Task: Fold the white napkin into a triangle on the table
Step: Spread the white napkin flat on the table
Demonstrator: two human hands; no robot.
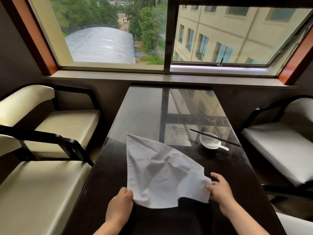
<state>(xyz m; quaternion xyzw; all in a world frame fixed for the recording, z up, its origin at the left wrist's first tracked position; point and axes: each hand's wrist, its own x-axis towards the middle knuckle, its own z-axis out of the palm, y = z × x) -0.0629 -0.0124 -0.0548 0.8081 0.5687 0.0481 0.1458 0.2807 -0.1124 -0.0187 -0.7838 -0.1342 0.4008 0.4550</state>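
Seemingly mid-fold, a white napkin (157, 170) lies rumpled on the near half of a dark glossy tabletop (144, 107), one corner reaching toward the far edge. The left hand (121, 203) pinches its near-left corner, fingers closed on the cloth; the right hand (220, 189) grips the near-right corner, thumb and fingers clamped on the edge. The fabric looks thin, limp and light, so corners are the best places to hold. A small white bowl (209, 140) with a spoon (218, 146) and black chopsticks (215, 137) sits near the right edge.
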